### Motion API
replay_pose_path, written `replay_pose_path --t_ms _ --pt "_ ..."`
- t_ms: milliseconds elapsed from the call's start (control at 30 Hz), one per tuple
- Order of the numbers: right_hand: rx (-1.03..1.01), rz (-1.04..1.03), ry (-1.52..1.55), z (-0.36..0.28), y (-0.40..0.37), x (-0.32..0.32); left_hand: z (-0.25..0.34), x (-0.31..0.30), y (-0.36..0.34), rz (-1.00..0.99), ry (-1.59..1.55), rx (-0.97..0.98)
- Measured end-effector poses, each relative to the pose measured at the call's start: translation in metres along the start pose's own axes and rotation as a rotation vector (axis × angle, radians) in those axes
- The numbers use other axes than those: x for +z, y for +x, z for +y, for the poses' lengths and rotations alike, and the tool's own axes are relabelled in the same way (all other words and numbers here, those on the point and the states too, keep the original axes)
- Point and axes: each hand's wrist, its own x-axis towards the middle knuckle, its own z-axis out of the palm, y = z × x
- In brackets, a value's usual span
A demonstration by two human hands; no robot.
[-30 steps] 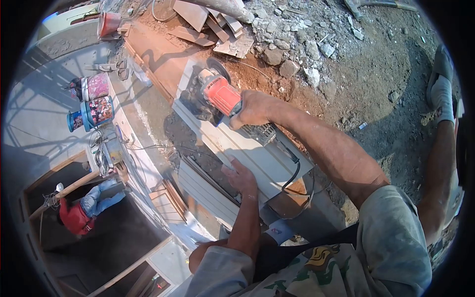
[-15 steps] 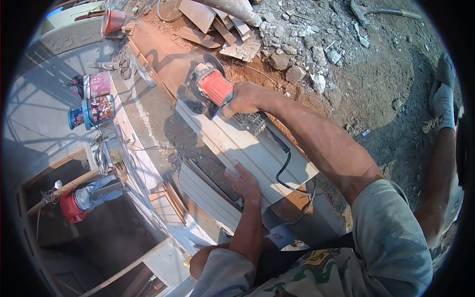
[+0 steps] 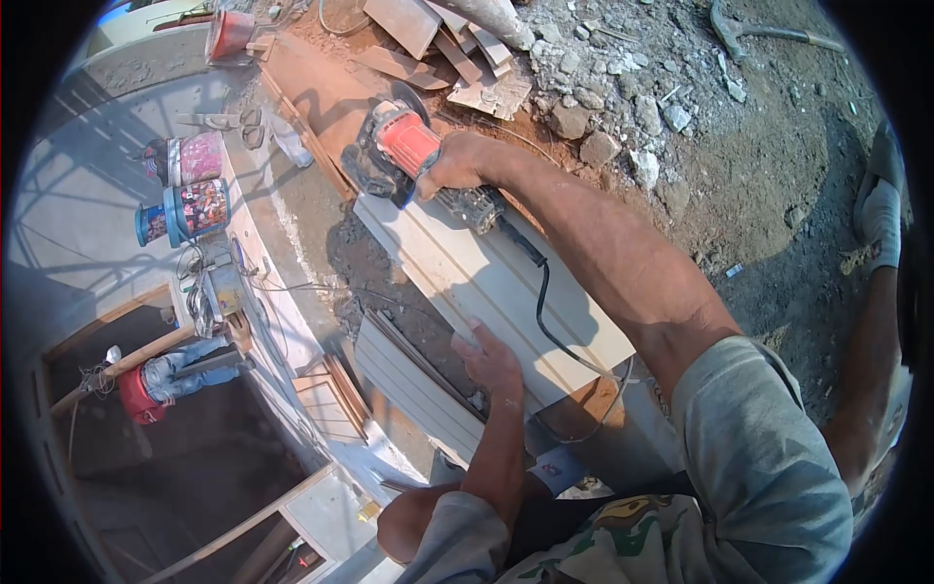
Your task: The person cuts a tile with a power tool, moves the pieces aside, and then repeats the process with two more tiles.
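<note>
My right hand point(image 3: 453, 165) is wrapped round the body of a red and black handheld tile saw point(image 3: 407, 142). The saw sits at the far end of a pale grooved tile point(image 3: 486, 268), its dark base plate partly past that end. Its blade cannot be made out. A black cord point(image 3: 541, 302) runs back from the saw over the tile. My left hand point(image 3: 494, 362) grips the tile's left long edge, fingers on its upper face; part of the grip is hidden. More grooved tiles point(image 3: 409, 375) lie stacked just left of that hand.
Reddish dust point(image 3: 316, 83) covers the ground beyond the saw. Broken tile pieces point(image 3: 404, 27), rubble point(image 3: 598, 146) and a hammer point(image 3: 769, 32) lie farther out. Buckets point(image 3: 201, 209) stand left, beside cables. A person in red point(image 3: 143, 391) is at the lower left, near an opening.
The saw and my right hand have moved a little farther away along the tile, toward its far end. My left hand stays at the tile's edge. The whole view has shifted slightly.
</note>
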Motion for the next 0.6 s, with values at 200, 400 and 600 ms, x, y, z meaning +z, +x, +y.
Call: replay_pose_path --t_ms 200,400,600 --pt "-0.007 0.019 0.030 -0.006 0.015 -0.002 -0.002 0.001 0.002 -0.007 0.008 -0.006" --pt "0.019 0.017 0.075 -0.012 0.019 -0.006 -0.006 0.003 0.003 -0.003 0.050 0.029" --pt "0.048 0.065 0.080 -0.006 -0.011 0.001 -0.004 0.003 0.005 -0.046 0.100 -0.007"
